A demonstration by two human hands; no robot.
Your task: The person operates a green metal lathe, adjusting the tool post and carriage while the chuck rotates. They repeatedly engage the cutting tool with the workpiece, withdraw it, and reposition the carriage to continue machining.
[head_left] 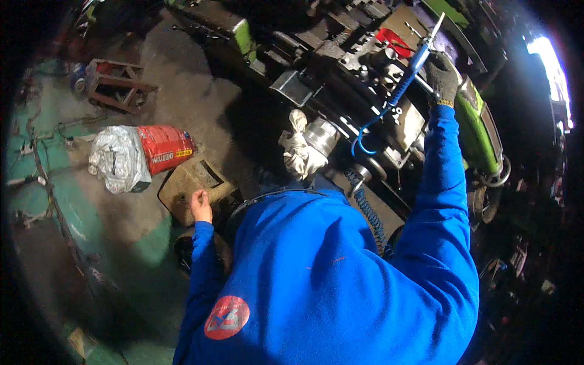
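My right hand [442, 80], in a dark grey knitted glove, is at the upper right over the machine. Its fingers are curled, and what they close on is hidden. Directly left of it is a blue air blow gun [415, 67] with a thin silver nozzle pointing up and away; a blue hose [360, 141] curves down from its lower end. A metal bar [424, 84] runs between the gun and the glove's wrist. Low on the left, my bare left hand [201, 208] hangs loosely with nothing visible in it, above a tan box-like block [176, 198].
A lathe-like machine [365, 91] with green parts fills the upper right, with a red object [392, 42] on it. A pale cloth [298, 149] is bunched against a shiny metal cylinder [322, 137]. Left are a red and silver bag [164, 149] and a rusty metal frame [121, 85].
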